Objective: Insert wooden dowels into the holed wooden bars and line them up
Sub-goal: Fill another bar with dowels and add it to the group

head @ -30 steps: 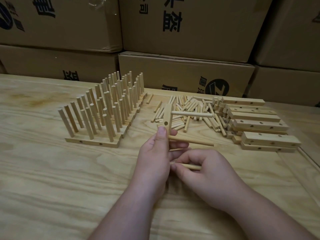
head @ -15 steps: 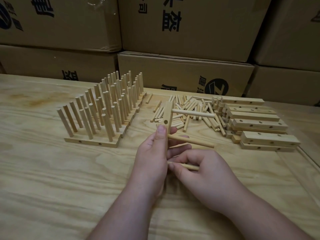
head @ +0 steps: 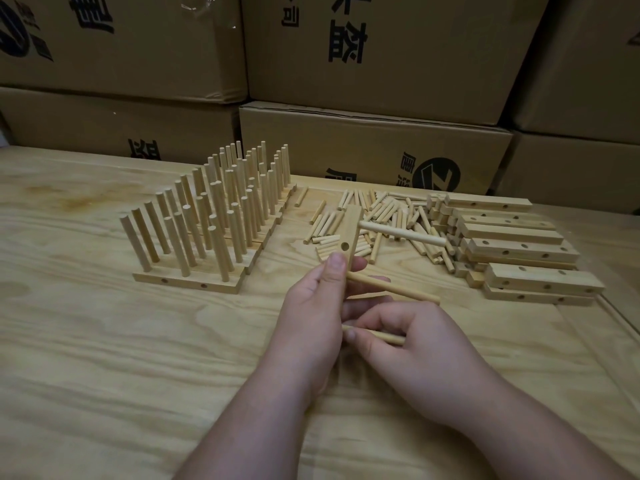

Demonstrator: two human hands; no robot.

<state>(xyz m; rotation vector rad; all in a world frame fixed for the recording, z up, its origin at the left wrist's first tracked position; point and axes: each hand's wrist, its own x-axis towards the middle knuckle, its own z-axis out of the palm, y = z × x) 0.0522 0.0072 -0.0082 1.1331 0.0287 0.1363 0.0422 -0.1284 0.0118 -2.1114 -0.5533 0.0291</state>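
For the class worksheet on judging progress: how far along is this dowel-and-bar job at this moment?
Done: a lined-up block of finished bars with upright dowels. In hand: the left hand holds a bar with two dowels in, while the right hand pinches a third dowel at its lower end. Left: a stack of bare bars and a loose dowel pile.

you've got pale blond dowels (head: 381, 216) and bars (head: 519, 249), a light table (head: 104, 341) with wavy amber grain, and brown cardboard boxes (head: 381, 57) printed with black characters behind.
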